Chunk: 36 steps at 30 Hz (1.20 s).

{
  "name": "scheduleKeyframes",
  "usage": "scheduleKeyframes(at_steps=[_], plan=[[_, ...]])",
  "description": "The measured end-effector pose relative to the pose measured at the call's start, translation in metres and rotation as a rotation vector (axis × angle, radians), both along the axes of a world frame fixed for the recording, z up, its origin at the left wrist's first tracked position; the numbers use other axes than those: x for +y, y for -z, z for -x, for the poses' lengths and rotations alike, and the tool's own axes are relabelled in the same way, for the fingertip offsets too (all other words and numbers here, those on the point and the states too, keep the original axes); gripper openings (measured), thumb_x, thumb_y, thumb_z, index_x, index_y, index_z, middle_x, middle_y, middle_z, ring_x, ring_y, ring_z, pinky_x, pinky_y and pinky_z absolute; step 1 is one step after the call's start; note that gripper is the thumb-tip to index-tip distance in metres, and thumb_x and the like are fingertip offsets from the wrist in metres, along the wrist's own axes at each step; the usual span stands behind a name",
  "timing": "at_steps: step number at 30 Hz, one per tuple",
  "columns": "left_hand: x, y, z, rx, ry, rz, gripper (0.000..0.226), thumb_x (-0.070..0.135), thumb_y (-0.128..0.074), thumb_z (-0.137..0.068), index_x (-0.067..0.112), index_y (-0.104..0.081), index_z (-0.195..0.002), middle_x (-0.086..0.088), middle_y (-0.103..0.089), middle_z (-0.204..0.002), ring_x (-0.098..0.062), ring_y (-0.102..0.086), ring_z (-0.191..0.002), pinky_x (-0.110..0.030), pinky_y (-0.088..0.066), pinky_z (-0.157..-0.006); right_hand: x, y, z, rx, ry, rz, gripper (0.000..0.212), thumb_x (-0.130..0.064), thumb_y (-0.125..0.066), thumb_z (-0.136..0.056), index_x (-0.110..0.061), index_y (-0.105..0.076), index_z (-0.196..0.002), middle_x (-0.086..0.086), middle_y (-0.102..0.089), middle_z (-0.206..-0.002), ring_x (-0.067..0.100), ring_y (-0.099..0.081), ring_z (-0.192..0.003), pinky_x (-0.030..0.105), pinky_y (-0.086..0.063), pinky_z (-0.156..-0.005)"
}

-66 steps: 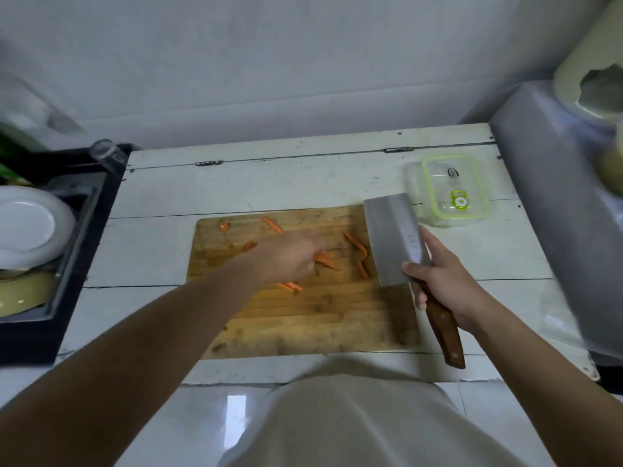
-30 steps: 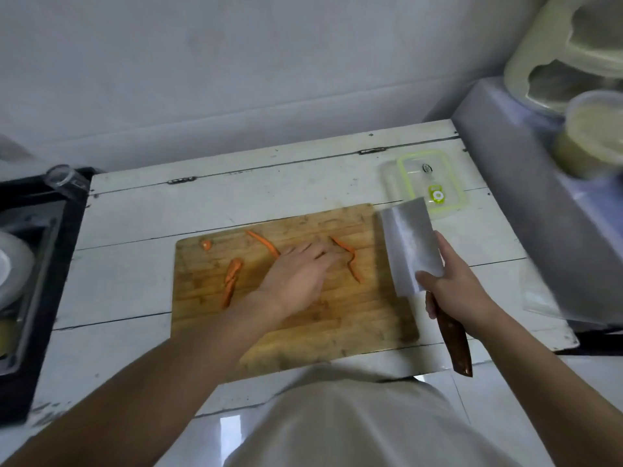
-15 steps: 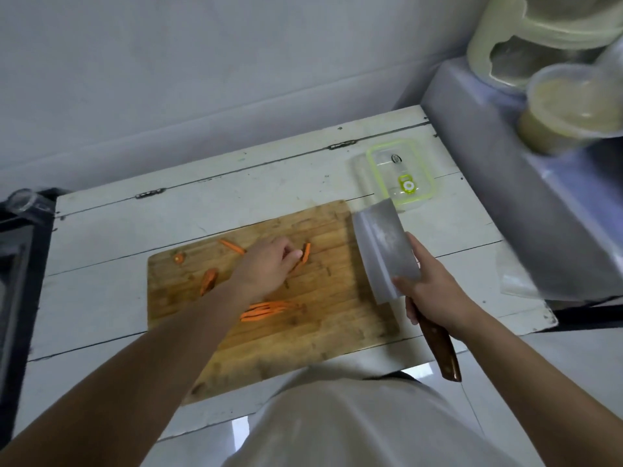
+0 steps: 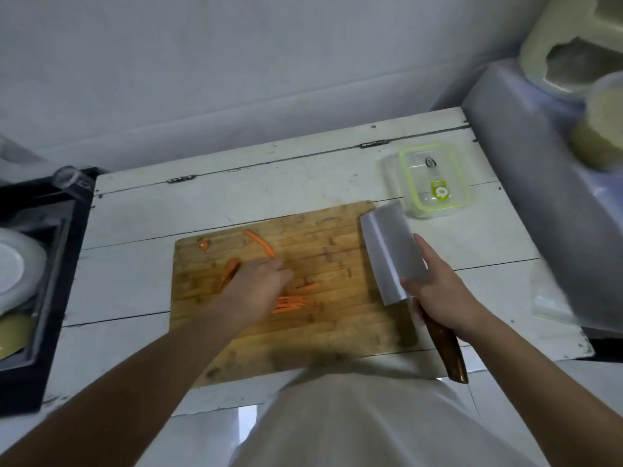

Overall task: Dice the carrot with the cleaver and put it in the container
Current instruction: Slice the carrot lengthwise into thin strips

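Note:
A wooden cutting board point(image 4: 337, 328) lies on the white table point(image 4: 141, 210). Thin carrot strips point(image 4: 295, 303) are bunched near its middle. One more strip point(image 4: 260, 243), a thicker piece point(image 4: 231, 268) and a small end point(image 4: 203, 245) lie further left. My left hand point(image 4: 254, 289) rests palm down over the bunch, its blurred fingertips bent onto the strips. My right hand point(image 4: 441, 291) grips the wooden handle of the cleaver point(image 4: 391, 254), index finger along the blade, which hangs tilted over the board's right edge. The clear container point(image 4: 406, 170) with a green rim stands behind it.
A black dish rack point(image 4: 70, 251) with white plates point(image 4: 13, 267) and a glass point(image 4: 67, 176) borders the table on the left. A bulky plastic-covered appliance point(image 4: 546, 170) with cream tubs on top crowds the right side. A clear plastic sheet point(image 4: 549, 298) lies at the right edge.
My left hand gathered scattered strips from the right of the board into a bunch at the middle. It has come back down over them. The cleaver stayed raised at the right.

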<state>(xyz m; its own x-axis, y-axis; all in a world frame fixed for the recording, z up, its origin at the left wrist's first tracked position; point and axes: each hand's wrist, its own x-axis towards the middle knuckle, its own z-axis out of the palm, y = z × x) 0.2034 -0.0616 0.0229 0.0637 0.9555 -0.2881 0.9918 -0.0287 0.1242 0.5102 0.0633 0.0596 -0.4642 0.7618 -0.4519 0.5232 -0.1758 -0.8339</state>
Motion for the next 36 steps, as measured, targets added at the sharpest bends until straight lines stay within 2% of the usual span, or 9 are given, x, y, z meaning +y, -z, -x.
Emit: scheduleKeyframes(at_steps=[3,5,10,14,18,24,29,34,36], plan=[[-0.018,0.002,0.01,0.03,-0.061,-0.046,0.032,0.003,-0.066,-0.083,0.024,-0.069,-0.107,0.001,-0.059,-0.108,-0.025,-0.057,-0.109,-0.039,-0.041,-0.09,-0.002,0.0,0.002,0.0,-0.021,-0.006,0.072,0.0,-0.051,-0.096,-0.05,-0.031,-0.144,0.015,-0.061,-0.11,0.033,-0.054,-0.04,0.035,-0.048,-0.042],[-0.025,0.003,0.008,-0.077,-0.077,-0.05,0.037,0.01,-0.064,-0.089,0.022,-0.068,-0.124,0.003,-0.059,-0.12,-0.02,-0.052,-0.117,-0.039,-0.042,-0.101,-0.004,0.0,0.004,-0.003,-0.04,-0.006,0.072,-0.001,-0.051,-0.097,-0.051,-0.03,-0.145,0.011,-0.06,-0.116,0.032,-0.054,-0.04,0.037,-0.048,-0.043],[-0.021,0.004,-0.005,-0.263,-0.244,-0.052,0.027,0.029,-0.064,-0.1,0.023,-0.069,-0.126,0.007,-0.061,-0.118,-0.014,-0.054,-0.115,-0.033,-0.047,-0.1,-0.012,-0.002,0.014,-0.022,-0.073,0.007,0.074,-0.004,-0.049,-0.097,-0.062,-0.029,-0.139,0.002,-0.059,-0.119,0.034,-0.056,-0.042,0.062,-0.049,-0.048],[-0.001,0.004,-0.011,-0.298,-0.358,-0.047,0.009,0.022,-0.064,-0.101,0.023,-0.072,-0.104,0.009,-0.056,-0.1,-0.012,-0.053,-0.099,-0.025,-0.042,-0.083,-0.018,-0.004,0.02,-0.02,-0.07,0.012,0.076,-0.006,-0.05,-0.097,-0.061,-0.025,-0.143,0.001,-0.055,-0.127,0.034,-0.056,-0.041,0.049,-0.05,-0.05],[0.025,0.0,-0.022,-0.304,-0.319,-0.057,0.013,0.021,-0.057,-0.104,0.022,-0.07,-0.099,0.007,-0.059,-0.099,-0.017,-0.057,-0.097,-0.029,-0.045,-0.081,-0.022,-0.01,0.016,-0.039,-0.042,-0.008,0.075,-0.005,-0.049,-0.097,-0.056,-0.024,-0.147,0.004,-0.058,-0.123,0.033,-0.056,-0.042,0.043,-0.05,-0.048],[0.01,-0.011,-0.001,-0.26,-0.2,0.037,0.015,0.033,-0.07,-0.096,0.025,-0.072,-0.108,0.008,-0.064,-0.104,-0.011,-0.058,-0.098,-0.031,-0.051,-0.085,-0.024,-0.014,0.0,-0.213,-0.04,-0.142,0.069,-0.01,-0.053,-0.098,-0.04,-0.022,-0.152,0.009,-0.062,-0.088,0.026,-0.06,-0.041,0.034,-0.051,-0.043],[0.021,-0.008,-0.016,-0.164,-0.189,0.159,0.003,0.027,-0.066,-0.099,0.025,-0.066,-0.101,0.008,-0.059,-0.102,-0.014,-0.057,-0.096,-0.032,-0.047,-0.078,-0.026,-0.011,0.003,-0.243,-0.018,-0.175,0.032,-0.011,-0.052,-0.097,-0.022,-0.044,-0.126,0.009,-0.063,-0.081,0.03,-0.062,-0.045,0.037,-0.053,-0.044],[0.059,-0.009,-0.056,-0.183,-0.258,0.079,0.008,0.024,-0.058,-0.102,0.021,-0.065,-0.099,-0.002,-0.065,-0.108,-0.024,-0.061,-0.1,-0.036,-0.048,-0.079,-0.022,-0.013,0.001,-0.263,0.001,-0.171,0.028,-0.012,-0.051,-0.097,-0.023,-0.044,-0.123,0.011,-0.064,-0.079,0.031,-0.063,-0.045,0.037,-0.053,-0.043],[0.075,-0.003,-0.078,-0.317,-0.4,0.02,0.007,0.027,-0.065,-0.098,0.02,-0.065,-0.098,-0.004,-0.068,-0.105,-0.026,-0.062,-0.098,-0.038,-0.051,-0.083,-0.021,-0.014,0.0,-0.263,0.018,-0.164,0.028,-0.011,-0.05,-0.096,-0.022,-0.044,-0.122,0.012,-0.064,-0.079,0.031,-0.062,-0.045,0.036,-0.052,-0.042]])
